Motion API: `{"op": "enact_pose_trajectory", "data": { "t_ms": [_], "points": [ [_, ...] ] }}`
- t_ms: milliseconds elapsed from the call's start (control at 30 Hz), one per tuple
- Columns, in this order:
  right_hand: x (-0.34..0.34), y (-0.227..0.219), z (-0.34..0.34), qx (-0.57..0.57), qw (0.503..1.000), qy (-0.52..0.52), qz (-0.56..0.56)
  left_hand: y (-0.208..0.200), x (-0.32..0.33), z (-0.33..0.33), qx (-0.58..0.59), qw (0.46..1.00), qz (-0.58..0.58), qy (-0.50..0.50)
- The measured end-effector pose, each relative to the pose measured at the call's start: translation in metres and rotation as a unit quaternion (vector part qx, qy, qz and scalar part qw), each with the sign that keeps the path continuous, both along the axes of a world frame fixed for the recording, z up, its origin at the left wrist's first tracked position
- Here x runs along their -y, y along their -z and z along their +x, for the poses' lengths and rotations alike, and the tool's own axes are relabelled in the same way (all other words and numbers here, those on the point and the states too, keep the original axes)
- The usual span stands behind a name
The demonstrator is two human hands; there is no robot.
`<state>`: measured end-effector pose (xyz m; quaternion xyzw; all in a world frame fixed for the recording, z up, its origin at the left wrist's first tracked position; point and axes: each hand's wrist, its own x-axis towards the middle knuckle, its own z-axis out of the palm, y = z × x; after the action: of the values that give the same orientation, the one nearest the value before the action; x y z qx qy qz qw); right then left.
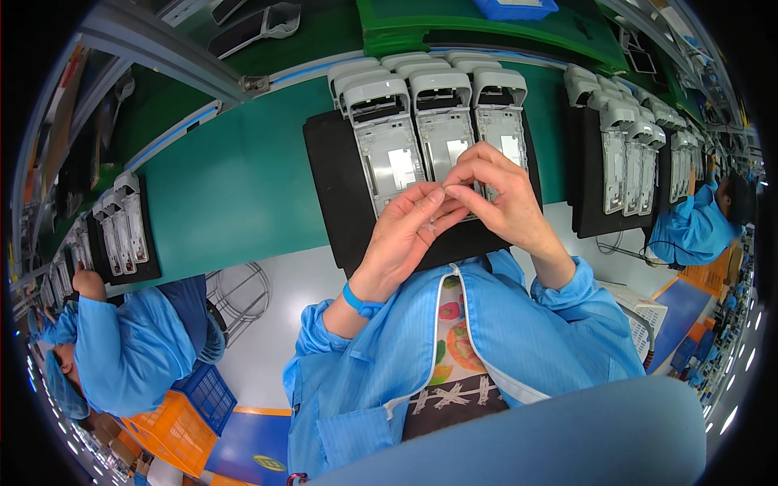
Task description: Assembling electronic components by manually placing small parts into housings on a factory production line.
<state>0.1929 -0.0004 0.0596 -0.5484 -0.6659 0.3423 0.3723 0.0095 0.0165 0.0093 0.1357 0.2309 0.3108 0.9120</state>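
My left hand (403,229) and my right hand (504,197) meet in front of my chest, over the near edge of a black mat (344,212). Both are closed, thumbs and fingertips pinched together at one spot. What sits in the pinch is too small to make out. A small clear, whitish bit (429,228) shows at the curled fingers of my left hand. Just beyond my hands, light grey plastic housings (386,150) lie in rows on the mat, each with a raised hood at its far end. My right hand partly covers the rightmost housing (500,130).
The green bench (235,206) runs left and right. More housings stand on black mats at the right (620,154) and left (121,227). A green shelf (486,32) with a blue tray (519,8) lies beyond. Co-workers in blue sit at left (146,336) and right (689,231).
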Motion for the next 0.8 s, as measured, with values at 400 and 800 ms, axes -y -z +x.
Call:
{"op": "enact_pose_trajectory", "data": {
  "t_ms": [400, 800],
  "points": [
    [0.006, 0.001, 0.018, 0.025, 0.996, 0.008, 0.083, -0.005, -0.002, 0.014, -0.048, 0.998, 0.023, 0.018],
    [0.006, -0.006, 0.043, 0.170, 0.957, -0.062, 0.229, -0.008, -0.002, 0.029, -0.055, 0.997, 0.010, 0.057]
  ]
}}
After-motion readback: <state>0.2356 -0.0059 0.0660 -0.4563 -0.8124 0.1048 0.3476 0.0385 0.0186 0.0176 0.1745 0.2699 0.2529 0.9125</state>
